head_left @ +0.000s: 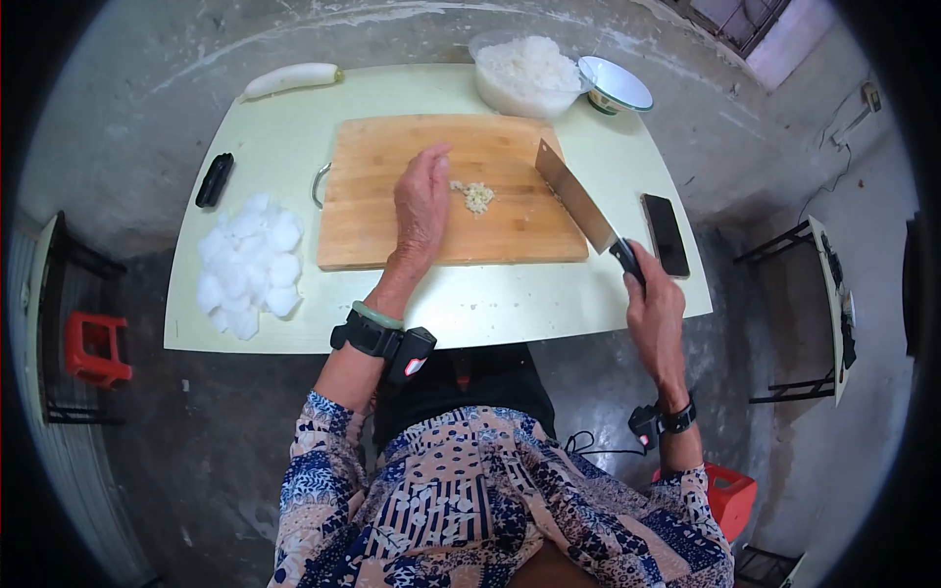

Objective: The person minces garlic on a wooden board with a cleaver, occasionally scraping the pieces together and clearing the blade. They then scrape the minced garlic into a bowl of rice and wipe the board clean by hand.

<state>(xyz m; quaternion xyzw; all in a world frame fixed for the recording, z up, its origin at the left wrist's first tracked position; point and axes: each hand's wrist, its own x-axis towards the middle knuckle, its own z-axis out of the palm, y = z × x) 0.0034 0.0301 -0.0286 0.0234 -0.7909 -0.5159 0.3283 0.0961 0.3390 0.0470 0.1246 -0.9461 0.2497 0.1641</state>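
A wooden cutting board lies on the pale green table, a metal handle at its left side. Near its middle is a small heap of finely chopped pale bits that look like garlic. My left hand rests on edge beside the heap, on its left, fingers stretched out and holding nothing. In my right hand is the black handle of a cleaver. Its broad blade slants across the board's right edge, tip pointing away from me, apart from the chopped bits.
White slices are piled at the table's left. A white radish lies at the back left, with a black object nearer. At the back right stand a clear tub of white shreds and a bowl; a phone lies right.
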